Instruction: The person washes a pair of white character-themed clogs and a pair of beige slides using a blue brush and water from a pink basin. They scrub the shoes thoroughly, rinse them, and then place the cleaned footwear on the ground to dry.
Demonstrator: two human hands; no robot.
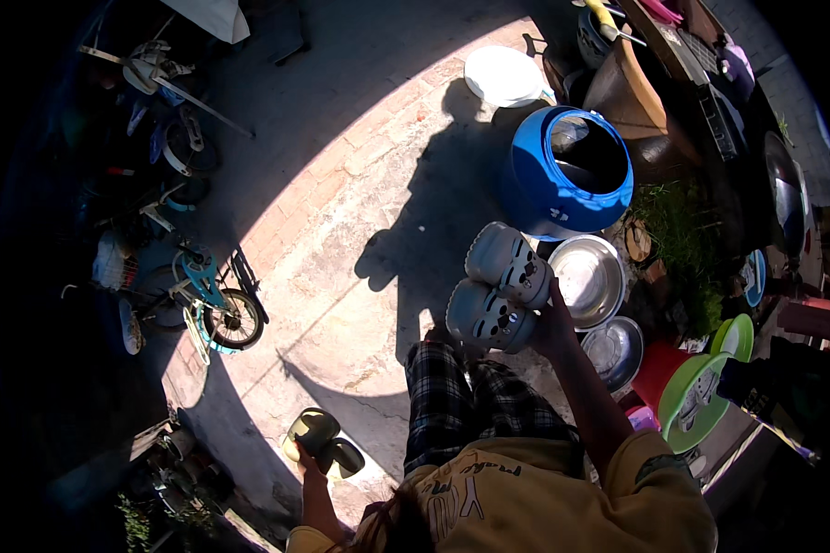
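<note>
My right hand [553,324] is closed on two pale grey, rounded cup-shaped things [491,315], held side by side in front of my legs. Each has a scalloped edge and a dark cartoon face; their exact kind is unclear. Low on the left, my left hand [310,464] grips an olive-yellow rounded thing [314,427]. Against it is a dark rounded shape [345,457], which may be a second one or a shadow. Just right of the pale things sits a shiny metal basin [588,279].
A blue barrel [532,175] with a round opening stands ahead, near a white round lid-like thing [503,76]. On the right are a smaller metal basin [615,350] and a green basin [681,405]. A small teal bicycle [214,300] stands left on the concrete.
</note>
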